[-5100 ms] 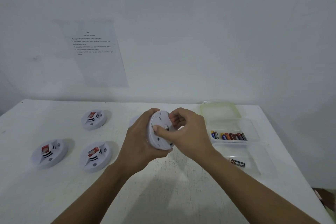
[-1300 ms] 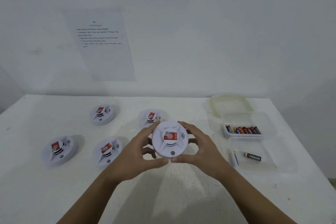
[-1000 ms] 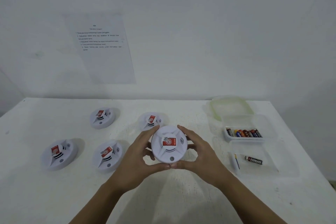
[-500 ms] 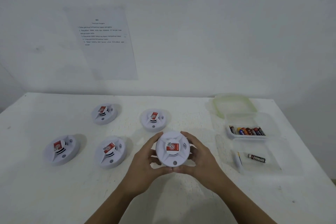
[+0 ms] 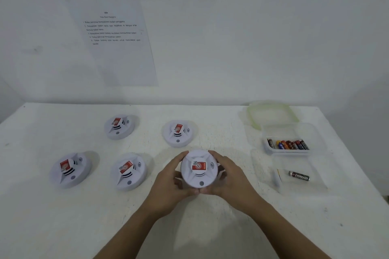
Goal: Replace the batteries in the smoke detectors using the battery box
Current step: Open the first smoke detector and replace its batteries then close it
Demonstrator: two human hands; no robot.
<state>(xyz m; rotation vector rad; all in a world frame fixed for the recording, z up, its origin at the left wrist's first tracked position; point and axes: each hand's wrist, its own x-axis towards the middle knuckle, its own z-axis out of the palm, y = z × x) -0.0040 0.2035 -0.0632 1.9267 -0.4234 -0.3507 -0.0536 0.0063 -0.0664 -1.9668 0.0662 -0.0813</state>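
A round white smoke detector (image 5: 199,169) with a red label sits face up at the table's middle, low over or on the surface. My left hand (image 5: 168,181) cups its left side and my right hand (image 5: 229,176) cups its right side, fingers curled round the rim. Several more detectors lie to the left and behind: one (image 5: 177,132) just behind it, one (image 5: 119,126) at the back, one (image 5: 128,171) beside it, one (image 5: 69,169) at the far left. A clear battery box (image 5: 288,145) at the right holds several batteries.
A second clear tray (image 5: 315,183) in front of the battery box holds one black battery (image 5: 299,176). A green-rimmed lid (image 5: 271,114) lies behind the box. A printed sheet (image 5: 114,40) hangs on the wall. The white table (image 5: 63,216) ends at the right near the trays.
Both hands turned the detector from its back to face up, then lowered it toward the table in front of the rear detector. The grip on both sides has stayed.
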